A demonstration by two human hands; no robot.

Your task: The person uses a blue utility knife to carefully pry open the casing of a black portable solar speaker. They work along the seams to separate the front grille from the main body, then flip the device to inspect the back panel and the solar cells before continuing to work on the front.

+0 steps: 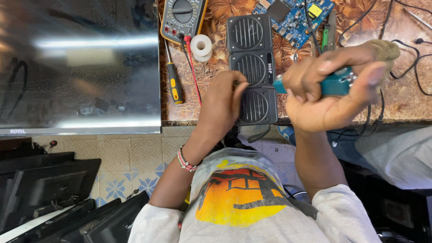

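Brown leaf-patterned worktop [211, 96], beige floor tiles with blue motifs [121, 157], dark flat screens stacked lower left [45, 189], glossy panel reflecting strip light [81, 67]

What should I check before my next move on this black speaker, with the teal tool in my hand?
1. Left hand steadies the black speaker: ok.
2. Right hand grips the teal tool firmly: ok.
3. Tool tip seated on the speaker: cannot tell, hands hide it.
4. Speaker fully on the bench: not ok, its near end reaches the edge.
5. Multimeter leads clear of the hands: ok.
6. Yellow-handled screwdriver within reach: ok.
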